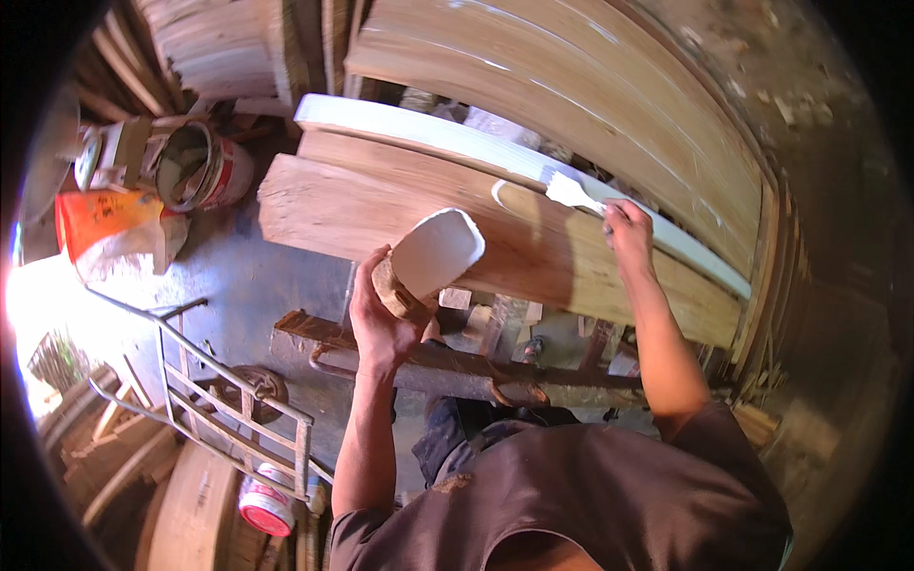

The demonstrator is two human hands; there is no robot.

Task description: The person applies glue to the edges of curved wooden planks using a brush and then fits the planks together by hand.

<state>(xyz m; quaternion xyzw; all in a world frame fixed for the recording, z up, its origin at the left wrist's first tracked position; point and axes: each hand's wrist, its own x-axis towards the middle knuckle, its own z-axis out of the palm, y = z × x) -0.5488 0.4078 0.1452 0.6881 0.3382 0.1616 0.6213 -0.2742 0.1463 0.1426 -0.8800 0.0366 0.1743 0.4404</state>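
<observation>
Painting step: right hand [628, 226] grips the brush [571, 193] on the plank [428, 205], laying white; left hand [376, 314] clasps the paint cup [428, 259] above it. Next likely needs a reload from the cup

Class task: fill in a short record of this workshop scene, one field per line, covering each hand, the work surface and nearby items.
left hand: left hand holds a bowl of white paint
right hand: right hand grips a paintbrush
brush position: bristles on a wooden plank
plank state: mostly bare, one white stroke by the brush
nearby: paint bucket, orange bag, metal frame
</observation>
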